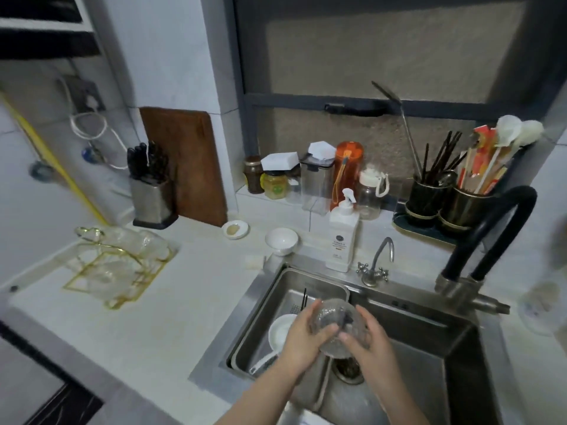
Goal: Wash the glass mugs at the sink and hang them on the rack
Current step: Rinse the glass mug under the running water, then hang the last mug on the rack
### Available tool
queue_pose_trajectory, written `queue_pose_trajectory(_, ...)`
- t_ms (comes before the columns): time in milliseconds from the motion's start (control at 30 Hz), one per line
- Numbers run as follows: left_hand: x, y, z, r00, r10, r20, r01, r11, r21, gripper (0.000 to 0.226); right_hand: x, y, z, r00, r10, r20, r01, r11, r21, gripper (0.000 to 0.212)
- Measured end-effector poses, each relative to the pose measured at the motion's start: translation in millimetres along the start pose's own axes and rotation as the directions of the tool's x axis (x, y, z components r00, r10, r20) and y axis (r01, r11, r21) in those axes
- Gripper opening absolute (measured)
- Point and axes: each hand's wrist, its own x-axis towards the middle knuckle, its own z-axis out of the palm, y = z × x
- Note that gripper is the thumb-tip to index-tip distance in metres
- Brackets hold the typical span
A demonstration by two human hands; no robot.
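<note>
A: Above the sink (429,348), near its drain, both hands hold one glass mug (334,323). The left hand (302,338) has its fingers curled around the mug's left side. The right hand (369,342) grips the right side, with the fingers wrapped on the glass.

B: Is the mug upright?

A: It is tilted, I think, but the glass is clear and a little blurred, so I cannot tell which end faces up.

B: What else is in the sink?

A: At the sink's left part sits a metal basket (306,289), and a white bowl (283,331) lies inside it, just left of the left hand. Dark chopsticks (304,299) stand in the basket too.

B: And the rack?

A: The gold wire rack (122,271) stands on the counter (171,317), well to the left of the sink. Some clear glass pieces are on it, but they are blurred.

B: Behind the sink?

A: A white pump bottle (342,237) stands at the sink's back edge, beside a small grey tap (376,265). The black faucet (497,237) rises at the sink's right back corner.
</note>
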Motion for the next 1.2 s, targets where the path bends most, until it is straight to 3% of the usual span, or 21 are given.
queue_pose_trajectory(67, -3, 1, -28, 0.997, 0.036, -0.065, -0.036, 0.999, -0.009, 0.050, 5, -11, 25, 0.999, -0.034, 0.033, 0.034, 0.999, 0.001, 0.062)
queue_pose_trajectory(200, -14, 6, -93, 0.974, 0.099, -0.203, -0.102, 0.995, -0.004, 0.070, 17, -31, 86, 0.989, -0.115, 0.096, 0.113, 0.993, 0.029, 0.054)
queue_pose_trajectory(300, -25, 10, -149, 0.952, 0.142, -0.269, -0.142, 0.990, 0.021, 0.072, 20, -50, 139, 0.979, -0.138, 0.151, 0.129, 0.990, 0.065, 0.045)
queue_pose_trajectory(600, -56, 3, -335, 0.882, 0.087, -0.464, -0.096, 0.995, 0.006, 0.071, 5, -110, 320, 0.957, -0.152, 0.247, 0.103, 0.974, 0.199, 0.040)
queue_pose_trajectory(800, -78, -6, -440, 0.837, 0.099, -0.538, -0.081, 0.995, 0.057, 0.065, -11, -148, 422, 0.930, -0.176, 0.323, 0.091, 0.961, 0.259, 0.032)
queue_pose_trajectory(1033, -88, -12, -525, 0.802, 0.078, -0.593, -0.061, 0.997, 0.048, 0.067, -9, -180, 508, 0.901, -0.177, 0.397, 0.114, 0.977, 0.178, 0.040)
queue_pose_trajectory(1200, -71, -13, -574, 0.800, 0.071, -0.596, -0.060, 0.997, 0.038, 0.051, 14, -189, 553, 0.882, -0.155, 0.445, 0.109, 0.986, 0.127, 0.044)
